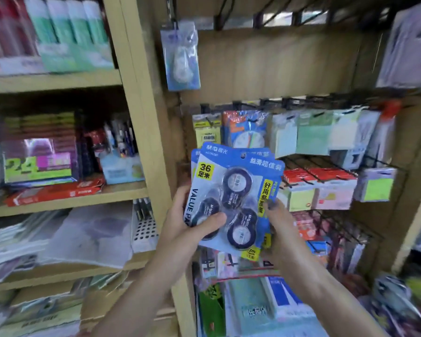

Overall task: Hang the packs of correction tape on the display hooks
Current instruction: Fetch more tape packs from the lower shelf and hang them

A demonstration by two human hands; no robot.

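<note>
Two bare hands hold a small stack of blue packs (238, 190) of correction tape in front of a wooden display, a little right of the picture's centre. The front pack shows three dark round tape dispensers under clear plastic, a yellow "36" label at its top left, and "VALUE PACK" down its left edge. At least one more pack peeks out behind it along the top and left edges.

The left hand (187, 222) grips the stack's lower left edge, thumb pressed across the front and fingers hidden behind. The right hand (281, 222) holds the right edge, thumb tip on the front by a yellow strip, the other fingers out of sight behind the card.

Above the packs, a wide stretch of bare wooden panel (277, 66) lies open. Dark hooks (260, 18) run along its top edge, blurred. One hanging pack (181, 57) with a single pale dispenser hangs at the far left of that row, just beside the upright post (144, 93).

Just behind the stack's top edge, a second row of hooks carries sticky notes (309, 137) and other small cards, crowded side by side. Lower wire racks (326, 171) jut out to the right of the right hand.

Left of the post, shelves (58, 81) hold boxed stationery and paper.
</note>
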